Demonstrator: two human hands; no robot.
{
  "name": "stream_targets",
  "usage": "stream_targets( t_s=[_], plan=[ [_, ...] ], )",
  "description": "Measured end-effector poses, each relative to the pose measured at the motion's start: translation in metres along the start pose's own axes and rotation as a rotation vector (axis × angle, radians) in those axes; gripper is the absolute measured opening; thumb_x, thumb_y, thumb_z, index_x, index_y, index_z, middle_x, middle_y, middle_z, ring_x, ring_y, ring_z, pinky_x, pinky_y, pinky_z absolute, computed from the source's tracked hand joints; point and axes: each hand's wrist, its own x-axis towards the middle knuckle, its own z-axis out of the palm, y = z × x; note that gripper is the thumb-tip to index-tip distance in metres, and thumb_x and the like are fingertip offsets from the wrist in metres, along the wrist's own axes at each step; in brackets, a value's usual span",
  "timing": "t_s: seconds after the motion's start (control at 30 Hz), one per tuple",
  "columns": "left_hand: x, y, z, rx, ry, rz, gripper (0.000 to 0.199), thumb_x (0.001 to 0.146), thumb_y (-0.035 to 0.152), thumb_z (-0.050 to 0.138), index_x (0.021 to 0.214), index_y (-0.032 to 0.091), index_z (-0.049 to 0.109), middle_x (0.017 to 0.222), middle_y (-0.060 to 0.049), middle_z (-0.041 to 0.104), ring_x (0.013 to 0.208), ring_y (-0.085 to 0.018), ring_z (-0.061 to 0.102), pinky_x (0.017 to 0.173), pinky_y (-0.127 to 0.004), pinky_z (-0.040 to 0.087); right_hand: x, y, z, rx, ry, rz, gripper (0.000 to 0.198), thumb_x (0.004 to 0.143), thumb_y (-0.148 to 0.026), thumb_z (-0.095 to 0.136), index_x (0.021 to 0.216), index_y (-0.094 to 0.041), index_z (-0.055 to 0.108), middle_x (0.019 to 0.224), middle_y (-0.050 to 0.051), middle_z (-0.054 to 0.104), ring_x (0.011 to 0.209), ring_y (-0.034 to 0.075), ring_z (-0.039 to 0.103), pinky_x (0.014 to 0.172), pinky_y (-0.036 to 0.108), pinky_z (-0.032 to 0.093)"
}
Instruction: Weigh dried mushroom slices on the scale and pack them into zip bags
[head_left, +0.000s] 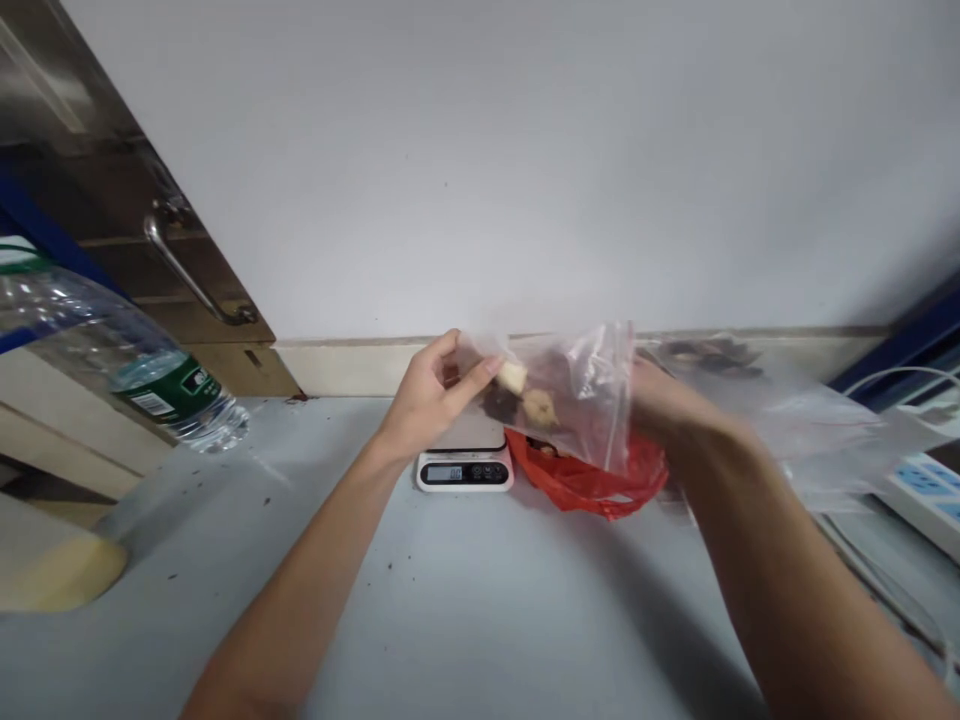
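A clear zip bag point(577, 385) is stretched out above the kitchen scale point(465, 471), with a few pale and dark pieces point(538, 407) at its left end. My left hand point(431, 392) pinches that end between thumb and fingers. At the bag's zip edge is my right hand point(660, 400), its fingers hidden behind the plastic. Just below lies a red plastic bag point(592, 485), open, with dark pieces showing inside. The scale's lit display appears to read 0.0, and the zip bag partly covers its plate.
On the right lies another clear bag point(795, 425) with dark dried pieces, beside a white device with blue keys point(930, 490) and cables. A large water bottle point(169, 385) and a tub of yellowish contents point(67, 570) are at left. The wall point(450, 180) rises behind.
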Motion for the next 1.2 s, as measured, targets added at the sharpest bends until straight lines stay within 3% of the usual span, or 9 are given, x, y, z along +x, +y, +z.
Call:
stream_targets(
  t_s=[0.07,0.13,0.27,0.53,0.67,0.8,0.87,1.0,1.2],
  plan=[
    [0.002,-0.001,-0.012,0.023,0.04,-0.041,0.039,0.081,0.053,0.075,0.079,0.021,0.053,0.075,0.002,0.058,0.074,-0.014,0.059,0.068,-0.025,0.05,0.002,0.003,-0.004,0.21,-0.037,0.061,0.069,0.085,-0.083,0.043,0.09,-0.021,0.073,0.085,0.011,0.077,0.079,0.027,0.071,0.072,0.042,0.061],
    [0.003,-0.003,-0.021,0.042,0.076,-0.054,0.04,0.078,0.052,0.077,0.081,0.021,0.053,0.074,0.003,0.058,0.07,-0.013,0.057,0.066,-0.025,0.049,0.0,0.004,-0.01,0.346,-0.046,0.095,0.071,0.077,-0.089,0.053,0.083,-0.021,0.073,0.081,0.01,0.075,0.076,0.026,0.071,0.071,0.039,0.06],
    [0.005,-0.005,-0.029,0.099,0.088,-0.087,0.036,0.078,0.049,0.078,0.084,0.021,0.055,0.069,0.004,0.057,0.064,-0.012,0.054,0.06,-0.024,0.046,-0.006,-0.001,-0.018,0.163,-0.022,0.063,0.045,0.062,-0.061,0.089,0.065,-0.02,0.071,0.071,0.004,0.07,0.062,0.017,0.061,0.059,0.029,0.051],
    [0.007,-0.007,-0.026,0.044,0.0,-0.175,0.039,0.077,0.045,0.08,0.093,0.023,0.051,0.073,0.004,0.062,0.065,-0.012,0.059,0.062,-0.024,0.048,-0.002,0.004,-0.021,0.087,-0.028,0.088,0.042,0.063,-0.057,0.088,0.059,-0.021,0.068,0.059,-0.001,0.058,0.053,0.011,0.046,0.046,0.025,0.035],
    [0.006,-0.011,-0.023,0.261,0.084,-0.298,0.05,0.08,0.04,0.078,0.118,0.025,0.049,0.082,0.004,0.061,0.07,-0.015,0.062,0.068,-0.029,0.052,0.0,0.008,-0.024,-0.009,-0.006,0.093,0.04,0.063,-0.054,0.086,0.057,-0.021,0.064,0.058,-0.001,0.057,0.053,0.012,0.047,0.047,0.026,0.035],
    [0.001,-0.011,-0.009,0.561,0.176,-0.072,0.047,0.078,0.027,0.078,0.119,0.024,0.056,0.109,-0.005,0.061,0.101,-0.02,0.063,0.09,-0.036,0.053,0.004,0.004,-0.016,0.008,-0.054,0.091,0.031,0.061,-0.046,0.084,0.059,-0.022,0.065,0.063,-0.001,0.062,0.056,0.013,0.052,0.05,0.027,0.04],
    [-0.003,-0.007,0.0,0.547,0.051,-0.002,0.03,0.081,0.032,0.076,0.106,0.023,0.063,0.104,-0.004,0.064,0.098,-0.02,0.064,0.087,-0.035,0.053,0.006,0.002,-0.011,0.004,-0.075,0.09,0.03,0.062,-0.045,0.082,0.059,-0.022,0.063,0.061,-0.001,0.062,0.055,0.013,0.052,0.049,0.027,0.04],
    [-0.009,-0.001,0.012,0.348,-0.29,-0.092,0.018,0.084,0.039,0.072,0.083,0.021,0.069,0.076,0.0,0.069,0.073,-0.017,0.064,0.069,-0.03,0.052,0.006,0.001,-0.004,0.025,-0.103,0.1,0.028,0.065,-0.045,0.08,0.06,-0.023,0.062,0.059,0.0,0.062,0.054,0.014,0.054,0.049,0.028,0.041],
    [-0.008,-0.002,0.011,0.291,-0.33,-0.112,0.018,0.089,0.034,0.067,0.081,0.02,0.075,0.081,-0.003,0.079,0.074,-0.018,0.069,0.068,-0.029,0.052,0.007,0.001,0.004,0.133,-0.113,0.083,0.038,0.065,-0.052,0.084,0.061,-0.022,0.061,0.06,-0.001,0.061,0.056,0.013,0.053,0.05,0.027,0.04]
  ],
)
